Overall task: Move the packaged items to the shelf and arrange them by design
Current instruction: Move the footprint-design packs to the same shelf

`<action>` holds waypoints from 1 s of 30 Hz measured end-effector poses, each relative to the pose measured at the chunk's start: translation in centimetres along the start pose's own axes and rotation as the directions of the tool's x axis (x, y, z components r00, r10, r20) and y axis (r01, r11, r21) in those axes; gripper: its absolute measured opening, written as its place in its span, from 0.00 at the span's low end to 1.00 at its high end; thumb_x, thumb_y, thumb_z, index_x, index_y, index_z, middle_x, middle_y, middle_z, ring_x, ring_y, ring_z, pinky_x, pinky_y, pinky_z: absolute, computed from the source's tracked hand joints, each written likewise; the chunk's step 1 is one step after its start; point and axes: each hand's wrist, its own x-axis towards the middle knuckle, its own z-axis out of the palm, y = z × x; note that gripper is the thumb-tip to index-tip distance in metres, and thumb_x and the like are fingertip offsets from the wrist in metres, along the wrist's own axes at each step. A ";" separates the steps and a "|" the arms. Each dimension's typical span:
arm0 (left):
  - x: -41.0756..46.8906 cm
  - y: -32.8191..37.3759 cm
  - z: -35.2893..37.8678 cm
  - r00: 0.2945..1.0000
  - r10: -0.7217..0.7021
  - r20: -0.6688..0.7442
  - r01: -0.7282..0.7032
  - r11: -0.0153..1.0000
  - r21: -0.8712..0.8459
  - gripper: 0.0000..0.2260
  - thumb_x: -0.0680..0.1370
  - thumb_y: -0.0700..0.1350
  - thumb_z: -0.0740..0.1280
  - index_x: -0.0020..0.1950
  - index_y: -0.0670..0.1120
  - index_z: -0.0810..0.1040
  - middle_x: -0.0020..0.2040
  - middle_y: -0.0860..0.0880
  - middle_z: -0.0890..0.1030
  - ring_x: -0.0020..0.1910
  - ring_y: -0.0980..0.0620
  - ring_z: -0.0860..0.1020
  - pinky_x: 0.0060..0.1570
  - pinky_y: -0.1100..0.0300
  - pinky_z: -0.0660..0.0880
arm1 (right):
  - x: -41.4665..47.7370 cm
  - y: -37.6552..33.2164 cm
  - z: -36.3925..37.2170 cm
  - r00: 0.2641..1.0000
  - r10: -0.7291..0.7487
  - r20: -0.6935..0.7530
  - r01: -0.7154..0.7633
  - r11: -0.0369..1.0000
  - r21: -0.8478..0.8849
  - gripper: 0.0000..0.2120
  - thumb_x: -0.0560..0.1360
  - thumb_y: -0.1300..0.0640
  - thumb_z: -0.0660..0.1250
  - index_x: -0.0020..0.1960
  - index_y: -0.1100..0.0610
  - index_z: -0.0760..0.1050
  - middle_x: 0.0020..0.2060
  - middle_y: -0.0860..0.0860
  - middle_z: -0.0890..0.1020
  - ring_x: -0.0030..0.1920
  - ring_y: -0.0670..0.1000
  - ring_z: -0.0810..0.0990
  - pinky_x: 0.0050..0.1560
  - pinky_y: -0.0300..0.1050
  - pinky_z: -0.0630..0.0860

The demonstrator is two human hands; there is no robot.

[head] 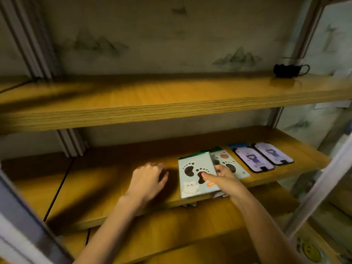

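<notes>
On the middle wooden shelf [114,187], my right hand [225,177] holds a pale green plastic-wrapped package with dark footprints [196,178] at the shelf's front edge. The grip is closed on it, thumb [208,176] pressed on the printed face and fingers tucked behind its right side. The package overlaps the left edge of a second footprint package [228,162] lying flat just behind it. Further right, two purple packages showing a small figure [254,160] lie side by side. My left hand [148,180] rests on the bare wood to the left, its grip loose and holding nothing. A dark object with a loop [289,70] sits on the upper wooden shelf [152,100].
</notes>
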 end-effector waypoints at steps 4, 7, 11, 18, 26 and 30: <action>0.6 0.4 0.3 0.995 -0.096 -0.027 0.097 0.995 0.010 0.14 0.80 0.54 0.57 0.62 0.52 0.73 0.59 0.51 0.78 0.58 0.52 0.76 0.56 0.57 0.74 | 3.1 -0.7 -0.3 0.998 0.007 0.058 -0.002 0.996 -0.085 0.20 0.74 0.58 0.69 0.64 0.57 0.67 0.59 0.55 0.80 0.46 0.49 0.80 0.38 0.36 0.75; 0.7 1.1 0.5 0.985 -0.167 -0.048 0.169 0.985 0.038 0.14 0.80 0.54 0.56 0.60 0.51 0.74 0.58 0.50 0.79 0.58 0.50 0.77 0.55 0.56 0.75 | 5.1 -0.9 -0.8 0.996 -0.022 0.092 0.045 0.963 -0.265 0.20 0.75 0.54 0.69 0.63 0.58 0.68 0.58 0.55 0.79 0.54 0.53 0.80 0.47 0.43 0.76; 0.5 1.9 0.8 0.966 -0.242 -0.092 0.248 0.967 0.061 0.14 0.80 0.53 0.56 0.60 0.50 0.74 0.57 0.51 0.79 0.57 0.51 0.77 0.54 0.57 0.75 | 6.8 -1.1 -1.3 0.992 -0.091 0.085 0.125 0.716 -0.687 0.21 0.73 0.41 0.66 0.56 0.56 0.73 0.53 0.52 0.80 0.54 0.53 0.77 0.48 0.45 0.73; -0.4 3.2 1.2 0.937 -0.319 -0.140 0.333 0.938 0.095 0.14 0.80 0.53 0.57 0.60 0.50 0.74 0.57 0.51 0.80 0.56 0.51 0.77 0.52 0.59 0.75 | 6.6 -1.9 -2.2 0.965 -0.206 0.165 0.232 0.364 -0.902 0.28 0.75 0.40 0.62 0.67 0.57 0.66 0.60 0.54 0.76 0.59 0.54 0.76 0.46 0.43 0.70; -4.3 3.7 0.3 0.877 -0.443 -0.186 0.468 0.875 0.126 0.15 0.80 0.53 0.57 0.62 0.48 0.74 0.59 0.50 0.79 0.58 0.51 0.76 0.53 0.58 0.74 | 4.4 -3.3 0.1 0.738 -0.410 0.536 0.639 0.169 -0.750 0.17 0.79 0.46 0.58 0.63 0.53 0.70 0.58 0.51 0.78 0.58 0.52 0.76 0.55 0.47 0.74; -8.2 3.2 -0.9 0.824 -0.519 -0.229 0.556 0.819 0.144 0.15 0.80 0.53 0.57 0.61 0.49 0.74 0.57 0.51 0.79 0.56 0.51 0.76 0.49 0.58 0.73 | 1.9 -3.9 3.2 0.601 -0.393 0.696 0.787 0.140 -0.601 0.16 0.79 0.46 0.59 0.65 0.50 0.69 0.58 0.48 0.77 0.59 0.50 0.74 0.58 0.47 0.73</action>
